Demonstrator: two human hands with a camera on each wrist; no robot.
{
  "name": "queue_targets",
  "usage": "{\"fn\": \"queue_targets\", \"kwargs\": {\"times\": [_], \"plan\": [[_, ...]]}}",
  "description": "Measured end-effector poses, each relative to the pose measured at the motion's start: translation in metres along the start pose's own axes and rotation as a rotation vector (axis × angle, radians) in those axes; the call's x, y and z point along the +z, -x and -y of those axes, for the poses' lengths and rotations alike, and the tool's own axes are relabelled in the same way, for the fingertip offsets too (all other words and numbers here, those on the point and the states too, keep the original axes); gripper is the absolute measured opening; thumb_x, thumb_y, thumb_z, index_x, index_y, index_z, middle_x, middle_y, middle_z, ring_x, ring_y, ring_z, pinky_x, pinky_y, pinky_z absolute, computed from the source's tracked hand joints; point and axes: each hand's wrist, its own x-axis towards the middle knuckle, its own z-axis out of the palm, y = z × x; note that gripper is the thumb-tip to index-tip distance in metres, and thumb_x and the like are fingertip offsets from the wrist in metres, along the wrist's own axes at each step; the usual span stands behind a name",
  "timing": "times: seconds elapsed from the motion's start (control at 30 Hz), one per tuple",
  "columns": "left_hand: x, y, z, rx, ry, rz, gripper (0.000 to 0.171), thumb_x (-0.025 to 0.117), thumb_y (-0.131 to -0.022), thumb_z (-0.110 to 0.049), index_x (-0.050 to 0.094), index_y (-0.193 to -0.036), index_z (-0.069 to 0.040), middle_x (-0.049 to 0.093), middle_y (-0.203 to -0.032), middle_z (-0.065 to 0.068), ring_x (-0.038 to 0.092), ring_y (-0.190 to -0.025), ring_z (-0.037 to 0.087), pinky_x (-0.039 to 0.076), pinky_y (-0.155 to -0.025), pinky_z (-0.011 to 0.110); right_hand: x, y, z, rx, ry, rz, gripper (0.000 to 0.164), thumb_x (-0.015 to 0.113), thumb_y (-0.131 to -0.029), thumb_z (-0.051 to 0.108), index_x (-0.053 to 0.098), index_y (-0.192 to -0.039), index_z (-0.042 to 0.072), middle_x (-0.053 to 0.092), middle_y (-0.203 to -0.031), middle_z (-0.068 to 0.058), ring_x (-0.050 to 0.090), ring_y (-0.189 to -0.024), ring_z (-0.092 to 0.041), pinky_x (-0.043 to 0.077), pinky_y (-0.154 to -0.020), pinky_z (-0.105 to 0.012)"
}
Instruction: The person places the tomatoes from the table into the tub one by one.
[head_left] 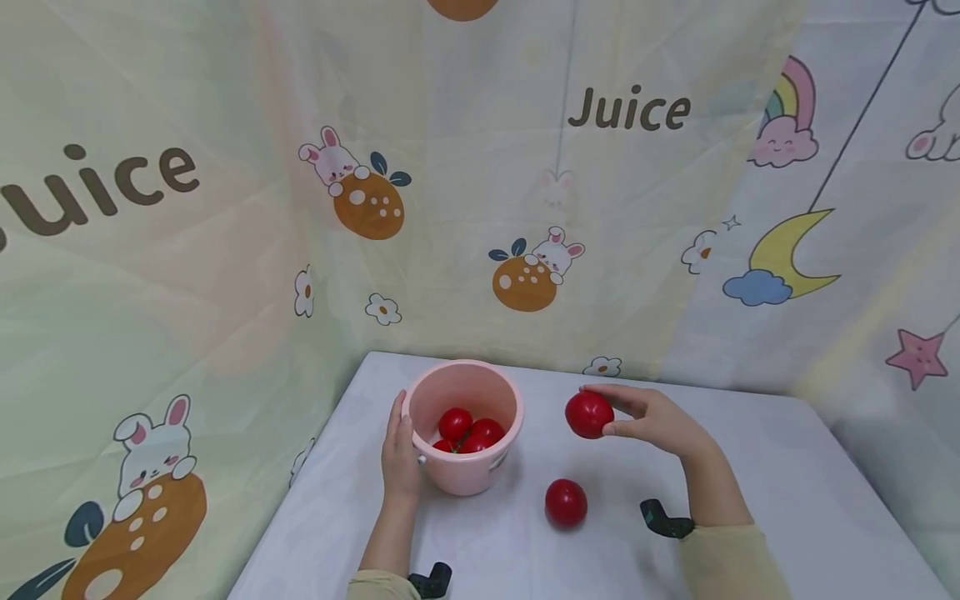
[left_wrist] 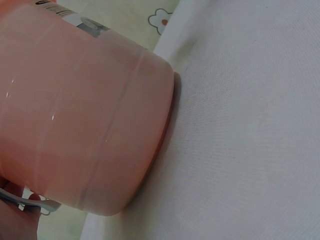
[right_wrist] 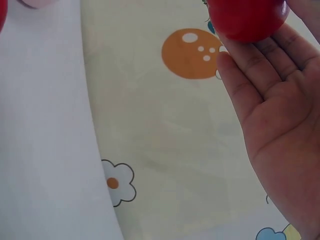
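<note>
A pink bucket [head_left: 465,479] stands upright toward the back left of the table. Inside it lie several red tomatoes [head_left: 456,424], with a bit of green stem among them. My left hand [head_left: 401,458] rests against the bucket's left side, its fingers extended up toward the rim. In the left wrist view that hand [left_wrist: 17,220] shows only at the lower left corner, beside the bucket's grey handle [left_wrist: 30,201]. My right hand [head_left: 652,421] holds a tomato [head_left: 588,415] above the table, pinched between thumb and fingers. Nearer to me, another tomato [head_left: 566,503] sits on the cloth.
White cloth covers the table [head_left: 787,483]. Behind and to the left hangs a printed curtain [head_left: 450,208] with rabbits, flowers and lettering, close to the table's edges. Black wrist straps show at both sleeves [head_left: 727,558].
</note>
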Motion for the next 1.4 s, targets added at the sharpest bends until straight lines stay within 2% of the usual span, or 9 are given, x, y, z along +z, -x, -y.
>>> {"fn": "queue_targets", "kwargs": {"times": [0.33, 0.8, 1.13, 1.4], "plan": [[-0.001, -0.002, 0.001, 0.008, 0.006, -0.002, 0.044, 0.044, -0.101, -0.049, 0.031, -0.142, -0.062, 0.039, -0.152, -0.023, 0.037, -0.144, 0.015, 0.050, -0.101, 0.054, 0.001, -0.022, 0.015, 0.029, -0.027, 0.047, 0.064, 0.081, -0.081, 0.031, 0.055, -0.139, 0.031, 0.055, -0.141, -0.006, 0.047, -0.133, -0.039, 0.060, -0.083, -0.035], [0.000, -0.001, 0.001, 0.004, 0.010, -0.001, 0.044, 0.044, -0.101, -0.050, 0.031, -0.142, -0.061, 0.039, -0.152, -0.023, 0.037, -0.145, 0.015, 0.049, -0.102, 0.055, 0.018, -0.056, 0.033, 0.056, -0.032, 0.088, 0.061, 0.082, -0.078, 0.038, 0.059, -0.134, 0.038, 0.059, -0.137, 0.002, 0.046, -0.138, -0.032, 0.059, -0.089, -0.040], [0.000, 0.000, -0.001, 0.007, 0.013, 0.003, 0.045, 0.045, -0.101, -0.048, 0.031, -0.142, -0.061, 0.039, -0.152, -0.022, 0.036, -0.145, 0.016, 0.049, -0.102, 0.054, 0.029, -0.081, 0.052, 0.030, -0.008, 0.121, 0.065, 0.084, -0.073, 0.043, 0.059, -0.133, 0.040, 0.063, -0.131, 0.004, 0.054, -0.129, -0.028, 0.059, -0.086, -0.040], [0.000, 0.000, -0.002, -0.004, 0.013, -0.003, 0.044, 0.045, -0.102, -0.047, 0.032, -0.142, -0.061, 0.039, -0.152, -0.022, 0.037, -0.145, 0.016, 0.049, -0.103, 0.055, 0.039, -0.098, 0.057, 0.004, -0.050, 0.183, 0.062, 0.083, -0.077, 0.040, 0.059, -0.134, 0.037, 0.064, -0.130, 0.005, 0.056, -0.126, -0.024, 0.058, -0.089, -0.041]]}}
